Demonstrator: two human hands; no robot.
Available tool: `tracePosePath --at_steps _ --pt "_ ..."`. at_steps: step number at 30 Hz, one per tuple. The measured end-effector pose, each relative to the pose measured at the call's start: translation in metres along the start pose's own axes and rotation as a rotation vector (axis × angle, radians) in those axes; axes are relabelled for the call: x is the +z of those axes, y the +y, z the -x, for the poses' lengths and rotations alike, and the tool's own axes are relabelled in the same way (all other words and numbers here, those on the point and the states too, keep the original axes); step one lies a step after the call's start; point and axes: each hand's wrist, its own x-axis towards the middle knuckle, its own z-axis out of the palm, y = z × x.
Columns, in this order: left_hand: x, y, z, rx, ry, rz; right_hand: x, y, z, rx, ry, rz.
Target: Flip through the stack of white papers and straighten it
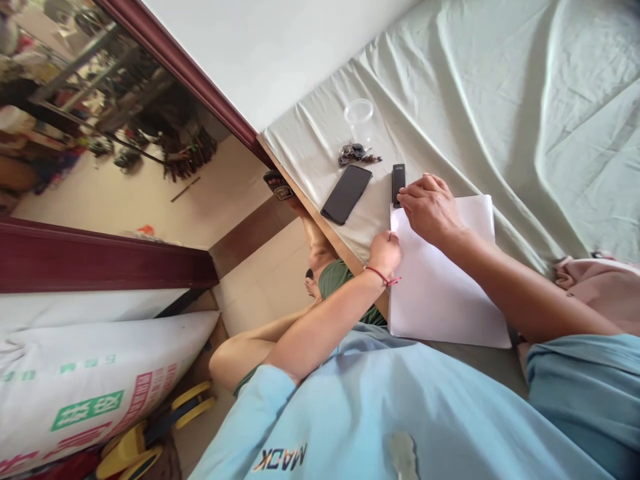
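Observation:
A stack of white paper (440, 297) lies at the edge of the cloth-covered surface in front of me. My left hand (385, 251) is closed on its left edge, with a red string bracelet at the wrist. At the far left corner of the paper sits a black stapler (398, 177), its near end meeting that corner. My right hand (431, 208) reaches across the sheets, its fingers closed around the stapler's near end. Whether the paper is between the jaws is hidden by the fingers.
Left of the stapler lies a black phone (347, 194). Beyond it are a bunch of keys (356, 154) and a clear plastic cup (359, 112). A pale green cloth (480, 120) covers the surface. A printed white sack (100, 380) stands at the lower left, and pink fabric (600, 287) at the right.

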Motion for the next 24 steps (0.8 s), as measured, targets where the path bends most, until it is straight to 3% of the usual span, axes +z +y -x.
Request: tracePosePath --at_steps 8,14,16,19,24 --pt "-0.009 -0.006 0.007 0.057 0.011 -0.064 -0.020 0.001 -0.010 0.089 0.028 -0.085" --pt "-0.039 -0.024 0.028 0.115 0.104 -0.058 -0.063 0.006 -0.011 0.278 0.093 -0.172" --pt "-0.053 -0.030 0.035 0.173 0.147 -0.026 -0.078 0.008 -0.003 0.356 0.174 -0.209" --pt "-0.071 -0.036 0.042 0.250 0.188 -0.004 -0.087 0.009 0.019 0.544 0.154 -0.332" --pt "-0.083 -0.037 0.045 0.219 0.238 0.054 -0.067 0.003 0.069 0.776 -0.054 -0.477"
